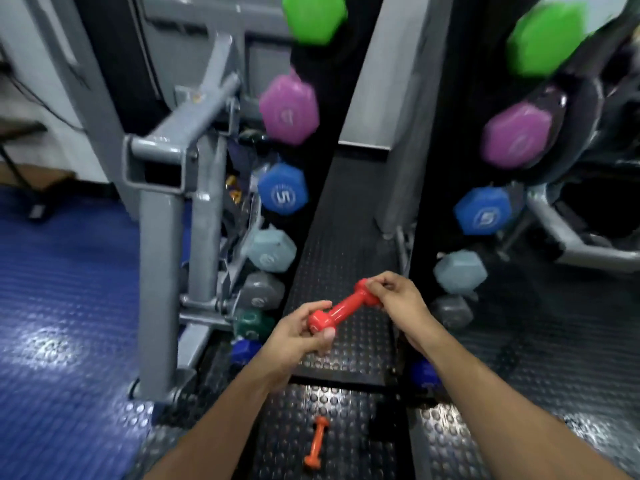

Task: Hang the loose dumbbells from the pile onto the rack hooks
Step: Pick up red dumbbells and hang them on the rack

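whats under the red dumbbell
Studded black floor mat lies below the red dumbbell, held in the air by the left hand and right hand; fingers cover both ends.

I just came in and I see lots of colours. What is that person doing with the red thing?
The person holds a red dumbbell by its ends, left hand on one, right hand on the other, in front of a rack already hung with coloured dumbbells. An orange dumbbell lies on the floor below.

One head-worn wide-angle camera is looking forward and steeply down from above the person's own forearms. It is sitting close to the rack (408,188) of hanging dumbbells, taking in the studded floor (346,341) below, with edges bending outward.
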Demonstrator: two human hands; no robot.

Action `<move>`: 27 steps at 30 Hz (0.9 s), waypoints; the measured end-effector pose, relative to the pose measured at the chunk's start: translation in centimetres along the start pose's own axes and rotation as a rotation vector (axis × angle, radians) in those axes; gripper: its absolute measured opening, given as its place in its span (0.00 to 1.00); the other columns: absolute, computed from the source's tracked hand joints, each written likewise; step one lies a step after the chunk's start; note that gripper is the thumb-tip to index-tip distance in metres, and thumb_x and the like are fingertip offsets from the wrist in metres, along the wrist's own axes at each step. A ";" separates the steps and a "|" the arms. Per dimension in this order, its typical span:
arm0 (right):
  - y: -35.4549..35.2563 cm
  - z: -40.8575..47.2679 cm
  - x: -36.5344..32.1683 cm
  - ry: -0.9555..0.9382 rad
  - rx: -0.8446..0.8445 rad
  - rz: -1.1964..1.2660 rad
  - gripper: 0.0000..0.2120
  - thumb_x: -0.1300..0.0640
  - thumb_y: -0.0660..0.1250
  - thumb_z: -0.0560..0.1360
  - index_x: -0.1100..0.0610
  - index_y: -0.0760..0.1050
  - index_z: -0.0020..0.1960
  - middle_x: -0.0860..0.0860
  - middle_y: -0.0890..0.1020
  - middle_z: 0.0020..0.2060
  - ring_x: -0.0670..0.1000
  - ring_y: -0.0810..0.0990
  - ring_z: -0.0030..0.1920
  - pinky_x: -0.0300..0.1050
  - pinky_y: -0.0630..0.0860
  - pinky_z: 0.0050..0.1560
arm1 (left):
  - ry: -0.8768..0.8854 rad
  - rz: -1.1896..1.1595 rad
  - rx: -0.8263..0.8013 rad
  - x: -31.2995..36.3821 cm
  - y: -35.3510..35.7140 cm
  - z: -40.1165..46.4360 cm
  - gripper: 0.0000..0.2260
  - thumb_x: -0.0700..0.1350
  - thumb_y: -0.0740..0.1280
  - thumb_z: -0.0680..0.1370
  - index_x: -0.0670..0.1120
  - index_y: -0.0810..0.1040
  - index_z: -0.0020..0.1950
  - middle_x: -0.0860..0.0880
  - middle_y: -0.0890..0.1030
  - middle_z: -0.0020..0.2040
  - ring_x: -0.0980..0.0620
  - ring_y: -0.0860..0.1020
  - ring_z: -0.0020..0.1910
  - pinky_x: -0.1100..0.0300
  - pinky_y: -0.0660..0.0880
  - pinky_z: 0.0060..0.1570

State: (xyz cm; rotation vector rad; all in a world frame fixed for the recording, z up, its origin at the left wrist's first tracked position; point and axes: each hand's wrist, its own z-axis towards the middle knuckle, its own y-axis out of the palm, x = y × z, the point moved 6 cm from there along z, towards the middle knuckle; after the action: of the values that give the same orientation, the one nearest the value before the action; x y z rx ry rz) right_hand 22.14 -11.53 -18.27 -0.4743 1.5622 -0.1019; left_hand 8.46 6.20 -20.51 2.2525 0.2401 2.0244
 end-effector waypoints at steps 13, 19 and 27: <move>-6.2 -4.1 -21.7 -0.266 0.020 -0.026 0.15 0.43 0.69 0.79 0.52 0.85 0.41 0.41 0.79 0.26 0.42 0.74 0.31 0.41 0.70 0.38 | 0.360 -0.126 0.128 20.1 3.7 -6.6 0.16 0.45 0.78 0.68 0.46 0.80 0.54 0.43 0.85 0.47 0.48 0.82 0.46 0.58 0.78 0.47; -7.7 -4.3 -32.5 -0.313 0.050 0.153 0.15 0.44 0.62 0.83 0.54 0.81 0.55 0.51 0.84 0.51 0.48 0.81 0.47 0.46 0.77 0.47 | 0.594 -0.076 0.282 31.3 3.2 -9.6 0.20 0.39 0.80 0.67 0.39 0.78 0.55 0.36 0.84 0.46 0.47 0.81 0.44 0.56 0.76 0.47; -6.1 -3.5 -39.9 -0.262 -0.053 0.233 0.37 0.30 0.48 0.81 0.54 0.66 0.78 0.53 0.73 0.74 0.53 0.74 0.70 0.49 0.70 0.61 | 0.760 0.173 0.503 44.7 2.1 -10.0 0.13 0.38 0.77 0.74 0.47 0.78 0.54 0.48 0.85 0.48 0.51 0.84 0.45 0.62 0.79 0.45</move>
State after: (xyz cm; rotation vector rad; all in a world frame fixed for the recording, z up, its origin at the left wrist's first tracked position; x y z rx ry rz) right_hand 19.17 -3.64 21.34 -0.3295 1.3537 0.1752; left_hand 3.19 12.13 24.61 1.6051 0.6949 3.1244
